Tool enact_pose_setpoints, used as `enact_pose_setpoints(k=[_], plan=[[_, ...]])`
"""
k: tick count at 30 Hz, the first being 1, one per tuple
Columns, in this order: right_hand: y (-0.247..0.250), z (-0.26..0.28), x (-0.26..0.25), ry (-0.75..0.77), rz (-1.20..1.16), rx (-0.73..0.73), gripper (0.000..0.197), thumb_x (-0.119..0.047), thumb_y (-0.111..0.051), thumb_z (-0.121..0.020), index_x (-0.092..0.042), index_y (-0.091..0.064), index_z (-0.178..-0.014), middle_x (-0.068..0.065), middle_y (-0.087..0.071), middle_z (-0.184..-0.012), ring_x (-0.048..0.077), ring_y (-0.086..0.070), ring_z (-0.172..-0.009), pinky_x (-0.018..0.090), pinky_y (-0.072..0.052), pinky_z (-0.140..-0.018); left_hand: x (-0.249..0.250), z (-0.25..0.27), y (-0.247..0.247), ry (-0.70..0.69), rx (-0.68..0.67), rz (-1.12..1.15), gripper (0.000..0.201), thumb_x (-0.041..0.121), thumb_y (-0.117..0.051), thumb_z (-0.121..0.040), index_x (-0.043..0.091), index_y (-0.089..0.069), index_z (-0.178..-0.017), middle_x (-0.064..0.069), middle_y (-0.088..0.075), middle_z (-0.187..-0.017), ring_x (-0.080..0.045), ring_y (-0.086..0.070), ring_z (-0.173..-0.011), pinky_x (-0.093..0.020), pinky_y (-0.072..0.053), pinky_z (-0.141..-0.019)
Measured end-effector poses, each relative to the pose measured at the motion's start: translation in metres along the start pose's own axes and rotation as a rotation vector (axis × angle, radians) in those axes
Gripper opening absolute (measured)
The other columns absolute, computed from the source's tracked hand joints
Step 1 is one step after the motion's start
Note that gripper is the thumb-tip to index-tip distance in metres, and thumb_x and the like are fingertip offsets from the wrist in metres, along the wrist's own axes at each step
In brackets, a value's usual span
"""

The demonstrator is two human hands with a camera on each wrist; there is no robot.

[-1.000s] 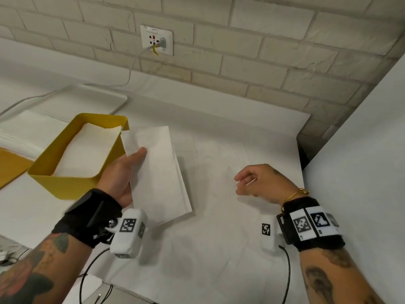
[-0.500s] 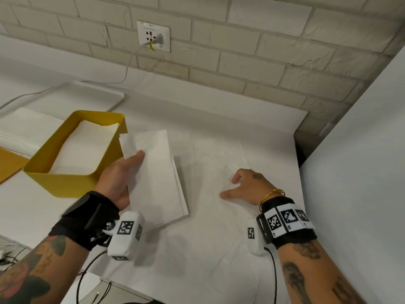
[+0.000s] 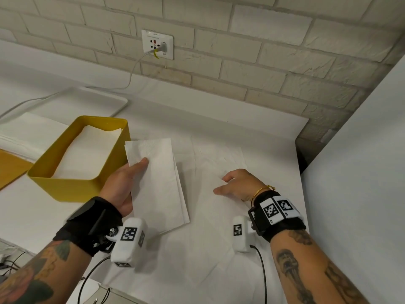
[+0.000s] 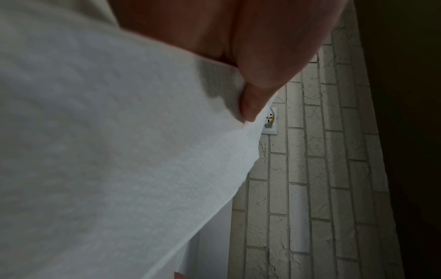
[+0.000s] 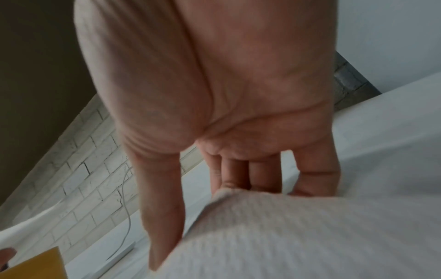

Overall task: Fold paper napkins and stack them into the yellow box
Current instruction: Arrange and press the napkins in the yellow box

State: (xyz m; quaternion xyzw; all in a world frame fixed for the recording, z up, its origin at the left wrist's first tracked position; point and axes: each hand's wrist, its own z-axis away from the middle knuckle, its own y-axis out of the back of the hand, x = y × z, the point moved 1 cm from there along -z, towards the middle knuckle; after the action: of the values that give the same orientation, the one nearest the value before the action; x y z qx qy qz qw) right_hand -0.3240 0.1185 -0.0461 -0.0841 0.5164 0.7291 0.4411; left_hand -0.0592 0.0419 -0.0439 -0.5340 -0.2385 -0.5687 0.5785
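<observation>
The yellow box (image 3: 72, 185) stands at the left with folded white napkins (image 3: 87, 154) lying in it. My left hand (image 3: 125, 183) holds a folded napkin (image 3: 160, 183) just right of the box, thumb on top and fingers hidden beneath; the napkin's far corner overlaps the box's right wall. In the left wrist view the thumb (image 4: 262, 75) presses on this napkin (image 4: 119, 151). My right hand (image 3: 238, 185) rests on a flat unfolded napkin (image 3: 219, 159) on the table. Its fingertips (image 5: 238, 181) touch that napkin (image 5: 310, 236) at its far edge, and the thumb lies along it.
A pile of unfolded napkins (image 3: 26, 132) and a yellow lid (image 3: 11, 167) lie left of the box. A white tray (image 3: 98, 102) sits behind it. A wall socket (image 3: 157, 43) with a cable is on the brick wall. A white panel (image 3: 361, 172) bounds the right side.
My right hand has dropped from a hover onto the flat napkin and drawn a little toward me. The left hand still holds the folded napkin beside the box.
</observation>
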Motion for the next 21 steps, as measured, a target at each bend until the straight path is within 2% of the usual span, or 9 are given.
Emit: enact_pose_setpoints(k=[4, 6, 8, 9, 11, 13, 15, 18, 21], plan=[[0.017, 0.005, 0.0, 0.081, -0.111, 0.024, 0.013, -0.029, -0.074, -0.091, -0.018, -0.069, -0.089, 0.0, -0.068, -0.088, 0.013, -0.062, -0.075, 0.024, -0.046, -0.063, 0.001, 0.0, 0.001, -0.008, 0.006, -0.004, 0.019, 0.024, -0.053, -0.103, 0.013, -0.065, -0.114, -0.006, -0.078, -0.088, -0.021, -0.076, -0.075, -0.042, -0.053, -0.075], [0.036, 0.012, -0.002, 0.11, -0.201, 0.106, 0.018, -0.028, -0.072, -0.093, -0.018, -0.069, -0.108, -0.001, -0.065, -0.106, 0.015, -0.064, -0.088, 0.025, -0.049, -0.072, 0.002, 0.0, 0.004, -0.01, 0.01, 0.002, 0.021, 0.024, -0.053, -0.103, 0.012, -0.065, -0.115, -0.006, -0.078, -0.09, -0.022, -0.076, -0.076, -0.042, -0.053, -0.075], [0.056, 0.018, -0.006, 0.155, -0.255, 0.204, 0.047, -0.028, -0.072, -0.094, -0.015, -0.059, -0.137, -0.002, -0.057, -0.125, 0.022, -0.062, -0.114, 0.035, -0.05, -0.097, 0.002, -0.001, 0.006, -0.004, 0.019, 0.003, 0.022, 0.025, -0.055, -0.102, 0.012, -0.065, -0.116, -0.007, -0.078, -0.092, -0.023, -0.076, -0.078, -0.042, -0.054, -0.076], [0.066, 0.022, -0.01, 0.202, -0.296, 0.23, 0.047, -0.026, -0.073, -0.093, -0.014, -0.059, -0.137, -0.002, -0.06, -0.131, 0.024, -0.063, -0.118, 0.041, -0.05, -0.103, 0.002, -0.001, 0.007, 0.0, 0.022, 0.001, 0.022, 0.024, -0.055, -0.102, 0.011, -0.065, -0.116, -0.008, -0.078, -0.093, -0.024, -0.076, -0.078, -0.042, -0.054, -0.076], [0.082, 0.033, -0.023, 0.329, -0.448, 0.228, 0.029, -0.017, -0.071, -0.093, -0.018, -0.067, -0.123, 0.003, -0.073, -0.12, 0.028, -0.071, -0.108, 0.047, -0.055, -0.099, -0.001, 0.0, 0.007, 0.013, 0.021, -0.001, 0.023, 0.024, -0.055, -0.102, 0.01, -0.066, -0.117, -0.009, -0.078, -0.095, -0.024, -0.076, -0.08, -0.042, -0.054, -0.077], [0.093, 0.047, -0.039, 0.455, -0.619, 0.185, 0.023, -0.009, -0.068, -0.093, -0.019, -0.067, -0.115, 0.006, -0.078, -0.105, 0.029, -0.074, -0.099, 0.042, -0.06, -0.088, -0.004, 0.002, 0.003, 0.038, 0.004, -0.003, 0.025, 0.023, -0.056, -0.102, 0.008, -0.066, -0.119, -0.011, -0.078, -0.099, -0.026, -0.077, -0.083, -0.043, -0.055, -0.08], [0.098, 0.059, -0.054, 0.597, -0.804, 0.119, 0.028, -0.008, -0.066, -0.091, -0.019, -0.064, -0.117, 0.006, -0.078, -0.102, 0.024, -0.074, -0.094, 0.034, -0.061, -0.079, -0.006, 0.003, -0.004, 0.073, -0.021, -0.001, 0.027, 0.024, -0.056, -0.102, 0.007, -0.066, -0.12, -0.014, -0.077, -0.103, -0.028, -0.077, -0.087, -0.044, -0.055, -0.083], [0.093, 0.066, -0.066, 0.728, -1.075, 0.072, 0.037, -0.01, -0.063, -0.088, -0.019, -0.062, -0.123, 0.002, -0.075, -0.108, 0.017, -0.072, -0.096, 0.031, -0.061, -0.082, -0.009, 0.003, -0.015, 0.127, -0.045, 0.012, 0.035, 0.029, -0.056, -0.102, 0.004, -0.065, -0.125, -0.018, -0.075, -0.112, -0.033, -0.074, -0.098, -0.047, -0.055, -0.089], [0.081, 0.061, -0.062, 0.738, -1.21, 0.097, 0.04, -0.013, -0.06, -0.088, -0.021, -0.062, -0.127, 0.0, -0.073, -0.117, 0.016, -0.071, -0.102, 0.032, -0.06, -0.088, -0.012, 0.003, -0.025, 0.173, -0.087, 0.058, 0.038, 0.031, -0.054, -0.103, 0.003, -0.066, -0.125, -0.019, -0.073, -0.117, -0.033, -0.073, -0.101, -0.044, -0.056, -0.088]])
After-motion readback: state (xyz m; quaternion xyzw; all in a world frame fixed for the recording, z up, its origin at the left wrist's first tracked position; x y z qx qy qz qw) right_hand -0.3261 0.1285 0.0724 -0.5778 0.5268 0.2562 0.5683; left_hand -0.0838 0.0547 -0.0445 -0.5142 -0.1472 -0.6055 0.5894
